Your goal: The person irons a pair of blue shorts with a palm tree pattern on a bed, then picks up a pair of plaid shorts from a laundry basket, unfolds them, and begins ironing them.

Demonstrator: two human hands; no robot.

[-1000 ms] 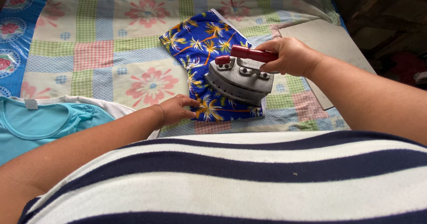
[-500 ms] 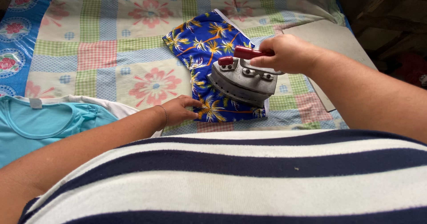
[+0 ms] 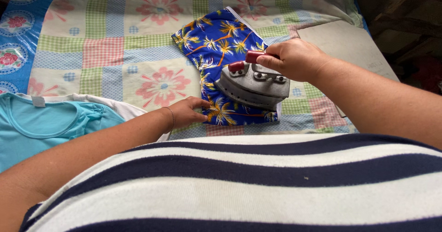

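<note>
A patchwork floral cloth (image 3: 106,52) covers the bed. Near its front edge, the left hand (image 3: 186,113) pins the blue palm-print shorts (image 3: 216,43) flat, fingers spread. A turquoise shirt (image 3: 46,126) lies at the left edge. Further in, the right hand (image 3: 294,59), fingers clamped on the red handle, has slid the iron (image 3: 253,87) slightly forward across the shorts.

Left hand (image 3: 186,113) flat, fingers spread, right hand (image 3: 294,59) fisted
</note>
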